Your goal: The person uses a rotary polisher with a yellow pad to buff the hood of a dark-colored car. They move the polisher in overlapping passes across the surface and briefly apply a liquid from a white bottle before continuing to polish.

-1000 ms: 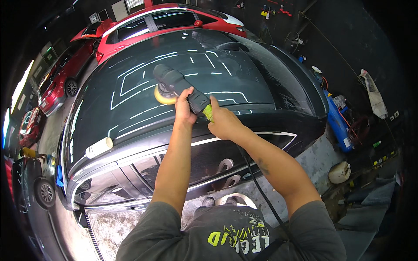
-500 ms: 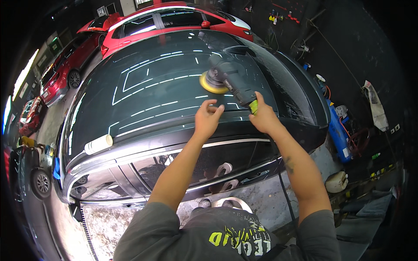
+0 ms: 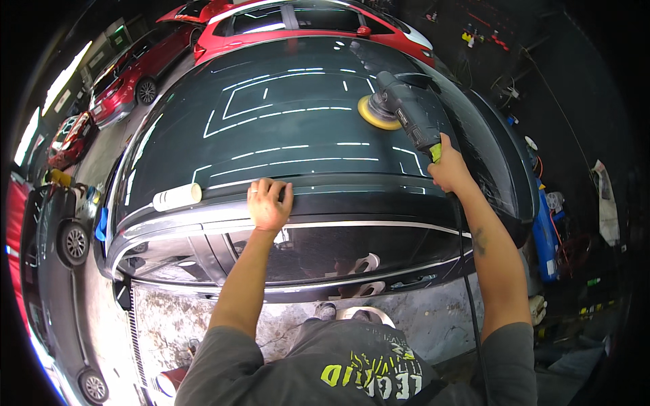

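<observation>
My right hand (image 3: 452, 166) is wrapped round the rear grip of a black and green car polisher (image 3: 414, 115). Its round yellow pad (image 3: 376, 115) rests on the glossy dark car roof (image 3: 271, 128), toward the windshield end. A power cord trails from the grip past my right forearm. Further left, my left hand (image 3: 269, 203) leans on the near roof edge, fingers bent over it and thumb apart, holding nothing. Beside it on the left, a white bottle (image 3: 177, 197) lies on its side along that edge.
Behind the dark car stands a red car (image 3: 311, 27); another red car (image 3: 139, 68) is at the far left. A dark grey car (image 3: 57, 264) is parked on the left. A blue machine (image 3: 547, 237) and a hanging cloth (image 3: 607, 203) are by the right wall.
My left hand has come down from above the roof onto its near edge. The polisher, still in my right hand, sits slightly nearer the windshield. The whole view has shifted.
</observation>
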Demonstrator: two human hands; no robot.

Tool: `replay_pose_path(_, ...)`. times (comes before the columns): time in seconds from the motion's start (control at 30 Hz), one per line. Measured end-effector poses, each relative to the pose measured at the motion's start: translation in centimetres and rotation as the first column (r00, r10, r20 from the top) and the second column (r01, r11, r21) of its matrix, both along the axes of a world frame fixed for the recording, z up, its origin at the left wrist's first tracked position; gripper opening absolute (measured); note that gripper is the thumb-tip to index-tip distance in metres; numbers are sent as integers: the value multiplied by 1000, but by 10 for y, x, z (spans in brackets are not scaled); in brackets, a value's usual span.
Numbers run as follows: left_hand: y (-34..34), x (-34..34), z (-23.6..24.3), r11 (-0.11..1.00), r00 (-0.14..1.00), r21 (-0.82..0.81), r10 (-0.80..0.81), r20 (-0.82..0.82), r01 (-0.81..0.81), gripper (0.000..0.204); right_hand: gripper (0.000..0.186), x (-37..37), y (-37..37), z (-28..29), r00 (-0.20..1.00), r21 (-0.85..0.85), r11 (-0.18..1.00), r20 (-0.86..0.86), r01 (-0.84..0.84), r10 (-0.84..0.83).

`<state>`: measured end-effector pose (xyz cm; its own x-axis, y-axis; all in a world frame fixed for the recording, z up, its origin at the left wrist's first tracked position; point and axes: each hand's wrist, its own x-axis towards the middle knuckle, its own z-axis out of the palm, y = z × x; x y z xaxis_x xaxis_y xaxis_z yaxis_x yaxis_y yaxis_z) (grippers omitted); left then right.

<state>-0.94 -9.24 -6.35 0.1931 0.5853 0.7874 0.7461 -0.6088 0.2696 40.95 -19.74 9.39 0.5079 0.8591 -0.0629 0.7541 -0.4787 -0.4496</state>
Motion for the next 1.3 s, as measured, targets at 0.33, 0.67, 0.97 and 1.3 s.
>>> replay_pose_path(0.33,3,5,-4,998,998,32,44,55,-46,23,97,-80,7,-5,955,82,961,159,-265,250)
replay_pose_path(0.67,1,4,2,998,997,32,60,42,-61,24,97,-156,11,9,896,-65,910,158,-411,416)
replay_pose_path(0.97,1,2,-5,998,998,53,41,52,-44,20,97,-197,56,11,843,-82,865,199,-494,500)
replay_pose_path(1.3,2,0,-4,997,997,72,32,68,-36,19,93,-153,121,8,895,11,924,252,-382,367)
